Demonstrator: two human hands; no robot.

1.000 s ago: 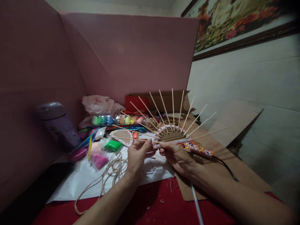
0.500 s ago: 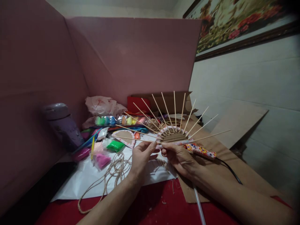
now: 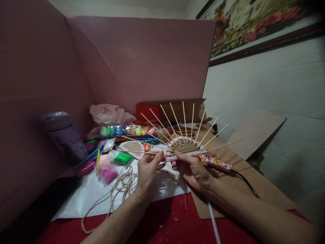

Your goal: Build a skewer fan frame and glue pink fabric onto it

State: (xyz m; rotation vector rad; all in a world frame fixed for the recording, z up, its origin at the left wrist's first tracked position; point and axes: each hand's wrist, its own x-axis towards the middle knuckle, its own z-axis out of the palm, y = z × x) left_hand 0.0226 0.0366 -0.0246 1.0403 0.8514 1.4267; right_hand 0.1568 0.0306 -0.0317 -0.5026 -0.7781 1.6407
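Note:
A cardboard base [image 3: 186, 148] with a pink patterned rim carries several thin wooden skewers [image 3: 184, 123] fanned out upward. My right hand [image 3: 193, 170] grips the base from below, fingers closed on its front edge. My left hand [image 3: 147, 170] pinches the lowest left skewer [image 3: 137, 152] between thumb and fingers, close to the base. A loose heap of jute twine [image 3: 122, 184] lies on white paper [image 3: 83, 198] just under my left hand.
Behind stand pink boards [image 3: 142, 57], a purple bottle [image 3: 64, 135], coloured clay packs [image 3: 127, 130], a green clay bag [image 3: 123, 158], a pink one [image 3: 108, 174] and a heart cut-out [image 3: 133, 148]. A patterned tool with black cable [image 3: 215, 162] lies on brown cardboard [image 3: 254, 183] at right.
The skewer fan dipped slightly and shifted a little left with the view; both hands keep the same hold on base and skewer.

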